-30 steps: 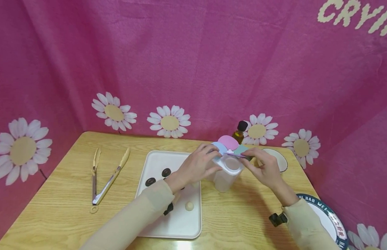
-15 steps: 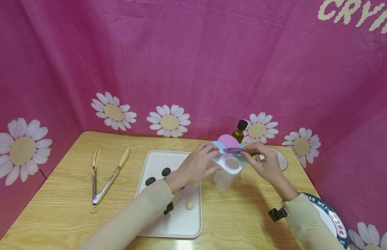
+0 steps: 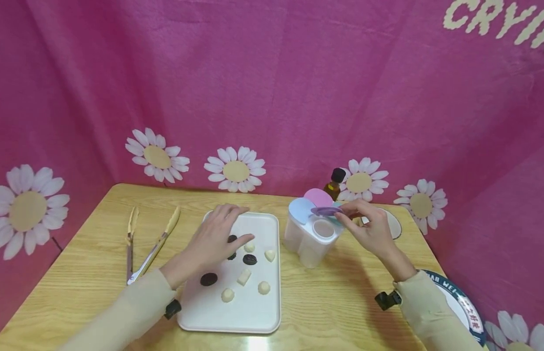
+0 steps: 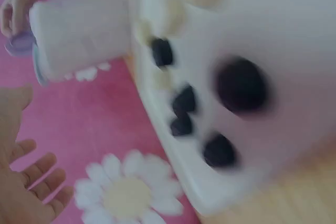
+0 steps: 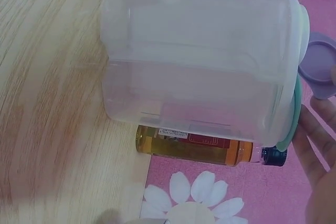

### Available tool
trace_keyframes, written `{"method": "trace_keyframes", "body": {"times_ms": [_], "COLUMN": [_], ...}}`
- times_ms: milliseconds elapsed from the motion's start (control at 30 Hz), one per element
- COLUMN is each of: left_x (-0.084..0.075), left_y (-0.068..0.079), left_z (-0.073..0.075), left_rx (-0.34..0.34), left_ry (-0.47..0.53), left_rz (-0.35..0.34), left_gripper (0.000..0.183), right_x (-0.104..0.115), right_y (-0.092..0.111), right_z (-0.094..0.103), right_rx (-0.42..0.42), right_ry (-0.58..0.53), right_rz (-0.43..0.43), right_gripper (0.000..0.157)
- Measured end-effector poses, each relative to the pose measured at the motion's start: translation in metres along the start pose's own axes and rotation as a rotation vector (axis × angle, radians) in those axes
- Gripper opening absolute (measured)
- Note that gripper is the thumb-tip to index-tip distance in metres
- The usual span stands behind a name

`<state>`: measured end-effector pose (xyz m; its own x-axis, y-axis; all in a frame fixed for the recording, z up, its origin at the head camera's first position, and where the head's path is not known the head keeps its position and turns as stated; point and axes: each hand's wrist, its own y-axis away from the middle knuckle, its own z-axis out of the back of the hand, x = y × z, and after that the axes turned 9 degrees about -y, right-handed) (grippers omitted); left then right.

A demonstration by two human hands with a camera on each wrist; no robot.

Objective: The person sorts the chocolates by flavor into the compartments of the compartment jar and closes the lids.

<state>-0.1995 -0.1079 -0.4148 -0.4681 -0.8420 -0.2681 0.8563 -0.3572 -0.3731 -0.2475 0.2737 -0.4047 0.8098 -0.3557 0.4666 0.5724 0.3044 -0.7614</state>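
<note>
My left hand [image 3: 210,239] hovers over the white tray [image 3: 254,319] with its fingers spread, holding nothing. On the tray lie several dark round chocolates [image 3: 209,279] and several cream-coloured pieces [image 3: 244,277] of different shapes. To its right stands a translucent multi-compartment storage container [image 3: 313,248] with coloured flip lids. My right hand [image 3: 372,229] pinches the raised purple lid [image 3: 327,211], leaving a round opening [image 3: 324,228] exposed. The blue lid [image 3: 300,209] and the pink lid [image 3: 317,197] lie down. In the right wrist view, the purple lid [image 5: 320,61] shows its ringed underside.
Metal tongs [image 3: 159,243] lie spread at the left. Behind the container stands an oil bottle [image 3: 333,189] with a black cap. A small white dish [image 3: 393,225] is beyond my right hand, and a dark-rimmed plate [image 3: 471,317] sits at the right table edge.
My left hand has left the container and swung left over the tray, uncovering the chocolates and the blue lid. The purple lid has tipped up further in my right hand.
</note>
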Motion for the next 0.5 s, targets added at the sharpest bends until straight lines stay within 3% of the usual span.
{"method": "trace_keyframes", "body": {"times_ms": [300,500], "left_x": [0.081,0.122], "left_y": [0.064,0.101], "left_z": [0.02,0.027], "left_rx": [-0.045,-0.046], "left_ry": [-0.172,-0.269], "left_rz": [0.18,0.304], "left_gripper": [0.072,0.088], "right_x": [0.0,-0.001], "right_y": [-0.001,0.0], "right_z": [0.0,-0.001], "right_rx": [0.004,0.003], "right_ry": [0.0,-0.004], "right_rz": [0.013,0.014], "right_gripper": [0.032,0.031]}}
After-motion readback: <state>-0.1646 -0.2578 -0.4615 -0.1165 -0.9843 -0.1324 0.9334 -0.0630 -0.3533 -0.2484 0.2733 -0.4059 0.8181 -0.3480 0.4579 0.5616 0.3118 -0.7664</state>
